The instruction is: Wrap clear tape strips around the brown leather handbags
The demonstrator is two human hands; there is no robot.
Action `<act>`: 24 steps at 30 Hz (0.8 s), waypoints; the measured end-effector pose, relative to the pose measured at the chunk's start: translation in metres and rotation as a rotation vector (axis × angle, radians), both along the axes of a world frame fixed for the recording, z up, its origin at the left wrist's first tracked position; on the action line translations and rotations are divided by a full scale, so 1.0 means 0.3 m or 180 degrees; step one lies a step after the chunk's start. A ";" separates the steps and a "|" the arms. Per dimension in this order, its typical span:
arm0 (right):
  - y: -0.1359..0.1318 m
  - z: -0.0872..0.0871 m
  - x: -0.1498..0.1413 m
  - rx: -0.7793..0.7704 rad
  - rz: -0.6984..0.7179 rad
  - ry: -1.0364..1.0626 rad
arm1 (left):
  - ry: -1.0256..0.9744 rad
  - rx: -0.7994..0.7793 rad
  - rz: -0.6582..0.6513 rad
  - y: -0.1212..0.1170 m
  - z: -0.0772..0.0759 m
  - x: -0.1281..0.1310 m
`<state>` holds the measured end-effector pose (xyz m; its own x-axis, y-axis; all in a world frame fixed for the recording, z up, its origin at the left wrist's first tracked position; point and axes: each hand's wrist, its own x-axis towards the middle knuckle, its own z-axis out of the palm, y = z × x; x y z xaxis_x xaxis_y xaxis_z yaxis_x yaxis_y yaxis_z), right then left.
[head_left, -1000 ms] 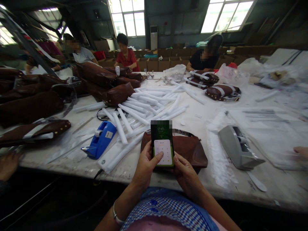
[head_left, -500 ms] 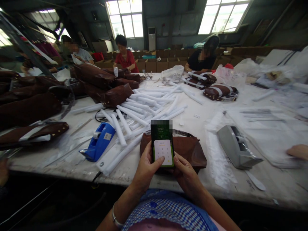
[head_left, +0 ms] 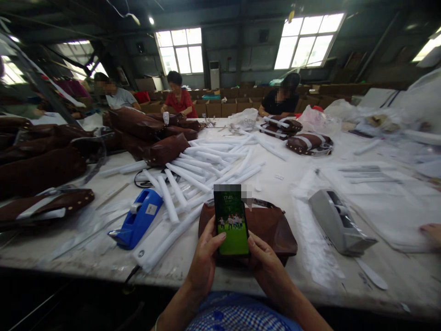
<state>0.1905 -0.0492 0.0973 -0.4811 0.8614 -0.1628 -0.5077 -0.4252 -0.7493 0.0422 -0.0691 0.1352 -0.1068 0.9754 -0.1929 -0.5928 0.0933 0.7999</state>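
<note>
I hold a smartphone [head_left: 231, 220] upright in both hands over the near table edge. My left hand [head_left: 204, 262] wraps its left side, thumb resting at the screen's edge. My right hand [head_left: 264, 262] grips the right side, thumb on the edge. The screen shows a green picture with small figures. Right behind the phone lies a brown leather bag [head_left: 272, 225] flat on the white table [head_left: 275, 179].
A blue tape dispenser [head_left: 136, 219] sits left, a grey one [head_left: 339, 220] right. White foam rolls [head_left: 200, 168] are heaped mid-table. Brown bags [head_left: 41, 170] pile at the left, more at the far side [head_left: 308, 142]. Three people sit at the far end. Another person's hand [head_left: 430, 230] shows at right.
The phone screen changed from a white keypad to a green picture. My left thumb pulled back off the screen. My head tilted up slightly.
</note>
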 end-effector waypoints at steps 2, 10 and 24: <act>-0.001 -0.006 0.000 0.0016 -0.0004 0.0029 | 0.0009 0.0005 -0.0010 -0.001 -0.005 -0.001; -0.002 -0.003 0.002 0.0010 0.0015 -0.0007 | 0.0010 0.0033 -0.0181 -0.003 -0.024 -0.017; -0.004 0.007 0.012 -0.0036 0.0010 0.0061 | 0.0153 0.0150 -0.0296 0.000 -0.037 -0.019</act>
<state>0.1941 -0.0505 0.0993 -0.4870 0.8580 -0.1633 -0.5207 -0.4353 -0.7344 0.0365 -0.0692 0.1241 -0.0236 0.9894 -0.1433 -0.5441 0.1076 0.8321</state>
